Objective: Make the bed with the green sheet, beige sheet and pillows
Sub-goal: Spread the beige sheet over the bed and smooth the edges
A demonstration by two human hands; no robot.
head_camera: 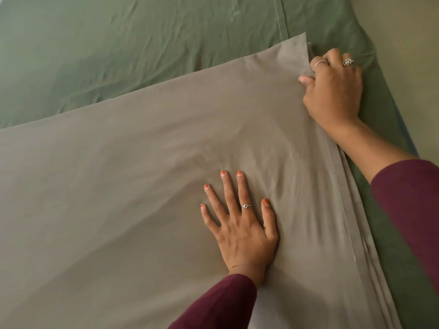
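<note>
The green sheet (118, 55) covers the bed. Over it lies the beige sheet (118, 186), whose long edge runs along the right side. The left hand (240, 219) presses flat, fingers spread; the right hand (332, 91), nearer the corner, pinches that edge.

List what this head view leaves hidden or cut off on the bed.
- Right hand: fingertips curl under the beige sheet edge, hidden.
- Green sheet: mostly covered by the beige sheet; far end cut by the top edge.
- Pillows: none in view.
- Beige sheet's near end: cut by the bottom edge.
</note>
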